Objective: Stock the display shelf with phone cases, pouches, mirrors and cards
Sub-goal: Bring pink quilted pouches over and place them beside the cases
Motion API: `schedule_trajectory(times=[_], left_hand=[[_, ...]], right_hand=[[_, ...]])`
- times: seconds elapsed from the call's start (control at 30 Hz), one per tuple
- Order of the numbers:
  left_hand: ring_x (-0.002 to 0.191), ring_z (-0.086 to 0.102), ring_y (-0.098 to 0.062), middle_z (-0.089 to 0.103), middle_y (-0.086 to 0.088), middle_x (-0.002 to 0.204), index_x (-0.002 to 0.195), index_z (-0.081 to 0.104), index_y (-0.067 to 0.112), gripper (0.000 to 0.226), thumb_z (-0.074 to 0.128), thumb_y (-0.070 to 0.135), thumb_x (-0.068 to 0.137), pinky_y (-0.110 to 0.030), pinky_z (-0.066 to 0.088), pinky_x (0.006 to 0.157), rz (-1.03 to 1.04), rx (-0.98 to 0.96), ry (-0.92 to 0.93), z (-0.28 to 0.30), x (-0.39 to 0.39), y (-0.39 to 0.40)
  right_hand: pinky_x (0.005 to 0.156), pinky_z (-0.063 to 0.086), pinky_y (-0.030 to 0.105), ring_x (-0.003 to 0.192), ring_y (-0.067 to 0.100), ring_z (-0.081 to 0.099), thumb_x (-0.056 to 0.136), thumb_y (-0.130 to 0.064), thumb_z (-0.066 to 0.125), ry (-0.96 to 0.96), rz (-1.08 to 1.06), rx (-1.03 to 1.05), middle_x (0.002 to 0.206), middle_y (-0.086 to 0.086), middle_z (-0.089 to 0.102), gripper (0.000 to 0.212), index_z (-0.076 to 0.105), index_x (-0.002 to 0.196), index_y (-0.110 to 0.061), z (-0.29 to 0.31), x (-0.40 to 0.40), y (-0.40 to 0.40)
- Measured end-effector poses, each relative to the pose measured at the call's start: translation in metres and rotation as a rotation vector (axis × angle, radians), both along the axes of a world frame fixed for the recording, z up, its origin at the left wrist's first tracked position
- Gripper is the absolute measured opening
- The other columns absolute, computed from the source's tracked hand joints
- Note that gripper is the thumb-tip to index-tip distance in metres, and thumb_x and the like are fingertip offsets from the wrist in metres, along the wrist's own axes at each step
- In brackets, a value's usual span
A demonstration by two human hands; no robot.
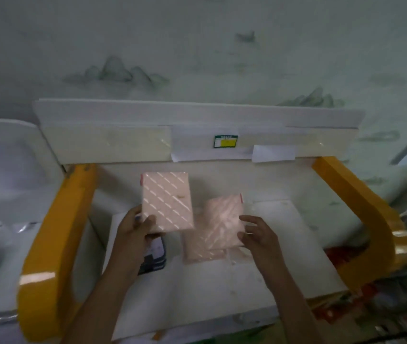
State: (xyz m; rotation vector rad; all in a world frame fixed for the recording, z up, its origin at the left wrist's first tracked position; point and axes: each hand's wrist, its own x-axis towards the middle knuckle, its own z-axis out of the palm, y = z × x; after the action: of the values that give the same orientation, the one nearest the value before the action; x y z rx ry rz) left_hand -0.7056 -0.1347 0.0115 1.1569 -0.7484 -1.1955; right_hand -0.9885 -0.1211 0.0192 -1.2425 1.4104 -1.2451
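1. A pink packet [167, 201] with diagonal white stripes is held upright above the white shelf [222, 276], pinched at its lower left corner by the left hand [136, 229], thumb in front.
2. A second pink packet [222, 227] lies on a similar pink stack on the shelf; the right hand [257, 235] touches its right edge, fingers loosely spread.
3. Judged step: placing packets in a row. Next, the raised one needs setting down beside the stack.
4. Dark cards [156, 256] under the left hand are half hidden; blur obscures the green label [225, 141] and the packets' contents.
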Motion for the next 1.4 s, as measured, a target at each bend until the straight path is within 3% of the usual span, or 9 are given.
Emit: schedule_trajectory(times=[0.2,0.33,0.57,0.7,1.0,1.1,1.2,1.33,1.4], left_hand=[[0.099,0.069,-0.035,0.072,-0.011,0.113,0.118,0.064,0.017,0.038,0.071,0.026,0.082,-0.046,0.055,0.079,0.125,-0.022,-0.077,-0.014,0.009,0.021],[0.106,0.067,-0.038,0.068,-0.015,0.12,0.127,0.058,0.008,0.051,0.071,0.025,0.081,-0.054,0.053,0.087,0.186,-0.043,-0.087,-0.022,0.005,0.032],[0.109,0.067,-0.03,0.067,-0.01,0.123,0.127,0.058,0.009,0.056,0.072,0.032,0.078,-0.036,0.057,0.074,0.239,-0.052,-0.125,-0.032,-0.013,0.046],[0.106,0.068,-0.03,0.068,-0.012,0.12,0.125,0.06,0.007,0.059,0.072,0.037,0.075,-0.037,0.058,0.073,0.26,-0.061,-0.16,-0.035,-0.021,0.048],[0.103,0.067,-0.025,0.066,-0.009,0.118,0.13,0.054,0.008,0.059,0.072,0.032,0.079,-0.026,0.058,0.067,0.227,-0.068,-0.275,-0.039,-0.045,0.038],[0.079,0.062,-0.022,0.057,-0.023,0.108,0.128,0.047,-0.002,0.081,0.08,0.038,0.065,-0.022,0.054,0.052,0.201,-0.05,-0.264,-0.045,-0.061,0.025],[0.086,0.058,-0.025,0.054,-0.025,0.112,0.127,0.048,0.004,0.043,0.067,0.01,0.088,-0.022,0.054,0.051,0.17,-0.025,-0.204,-0.054,-0.081,0.017],[0.095,0.057,-0.02,0.056,0.004,0.108,0.12,0.048,0.023,0.072,0.08,0.048,0.061,-0.04,0.052,0.078,0.127,0.005,-0.277,-0.06,-0.102,0.008],[0.088,0.054,-0.003,0.053,0.017,0.103,0.122,0.047,0.028,0.062,0.068,0.062,0.073,-0.029,0.051,0.082,0.096,0.07,-0.466,-0.06,-0.11,0.005]], right_hand=[[0.078,0.056,0.026,0.091,0.011,0.067,0.084,-0.001,0.069,0.121,0.191,0.048,0.094,-0.005,0.07,0.041,0.071,0.104,-0.037,-0.039,0.007,-0.037],[0.068,0.049,0.009,0.093,0.007,0.066,0.084,-0.006,0.071,0.224,0.274,0.078,0.098,-0.003,0.068,0.038,0.069,0.107,-0.036,-0.06,0.009,-0.049],[0.08,0.052,0.031,0.08,0.012,0.058,0.078,-0.024,0.071,0.69,0.405,-0.07,0.078,-0.008,0.059,0.037,0.061,0.113,-0.035,-0.097,0.006,-0.066],[0.094,0.042,0.028,0.101,0.016,0.049,0.084,-0.03,0.064,0.905,0.444,-0.17,0.101,-0.003,0.053,0.038,0.056,0.121,-0.031,-0.103,0.003,-0.067],[0.074,0.042,0.006,0.092,-0.009,0.057,0.084,-0.021,0.071,0.599,0.396,-0.138,0.106,-0.015,0.058,0.034,0.06,0.113,-0.034,-0.08,-0.029,-0.07],[0.084,0.051,0.022,0.095,-0.003,0.061,0.083,-0.027,0.074,0.571,0.36,-0.128,0.107,-0.016,0.063,0.034,0.061,0.114,-0.032,-0.075,-0.049,-0.074],[0.091,0.05,0.027,0.102,-0.001,0.061,0.085,-0.031,0.072,0.562,0.376,-0.114,0.113,-0.019,0.061,0.034,0.059,0.116,-0.035,-0.071,-0.066,-0.071],[0.091,0.043,0.019,0.106,-0.002,0.057,0.086,-0.03,0.071,0.568,0.369,-0.094,0.118,-0.017,0.061,0.037,0.057,0.12,-0.033,-0.064,-0.077,-0.066],[0.091,0.04,0.016,0.107,-0.003,0.056,0.086,-0.03,0.071,0.569,0.369,-0.088,0.12,-0.017,0.06,0.039,0.056,0.122,-0.031,-0.061,-0.08,-0.064]])
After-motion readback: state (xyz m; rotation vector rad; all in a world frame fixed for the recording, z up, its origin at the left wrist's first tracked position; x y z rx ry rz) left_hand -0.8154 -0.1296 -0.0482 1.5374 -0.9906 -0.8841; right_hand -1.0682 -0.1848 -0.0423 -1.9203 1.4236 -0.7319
